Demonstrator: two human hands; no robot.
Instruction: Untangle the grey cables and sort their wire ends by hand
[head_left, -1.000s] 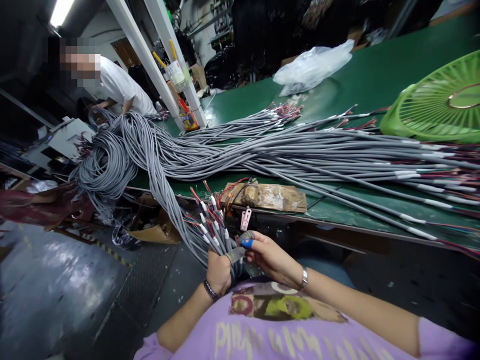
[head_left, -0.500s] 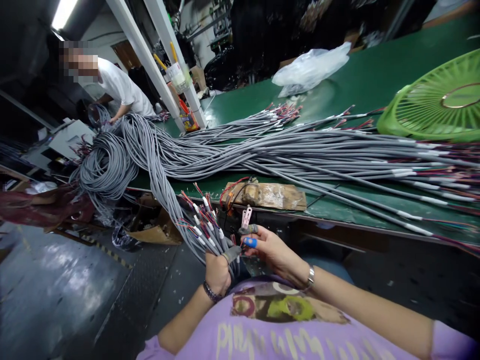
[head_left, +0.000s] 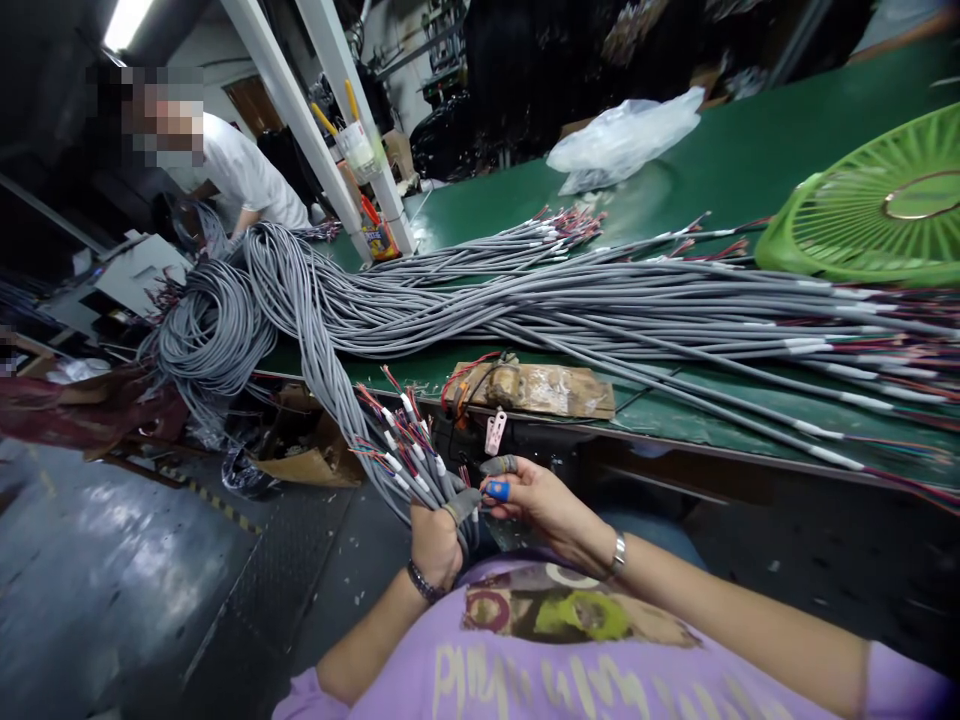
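Observation:
My left hand (head_left: 437,543) is closed around a bundle of grey cables (head_left: 409,475), its thumb in a grey finger cover. The cable ends point up and away, with white sleeves and thin coloured wires fanned out. Beside it, my right hand (head_left: 536,500) pinches at thin wire ends close to the left thumb; blue tape wraps one finger and a grey cover another. What exactly lies between these fingertips is too small to make out. Just beyond the right hand, a pink clip (head_left: 495,433) hangs at the bench edge below a wooden board (head_left: 555,390).
Long grey cables (head_left: 600,300) lie across the green bench (head_left: 735,130). A cable coil (head_left: 214,330) hangs over its left end. A green fan (head_left: 870,220) stands right, a plastic bag (head_left: 626,140) at the back. A person in white (head_left: 251,175) works at far left.
My right fingers have shifted slightly left and down, nearer the left thumb, and the pink clip now shows apart from them. The left hand keeps its grip. The person at far left has moved slightly.

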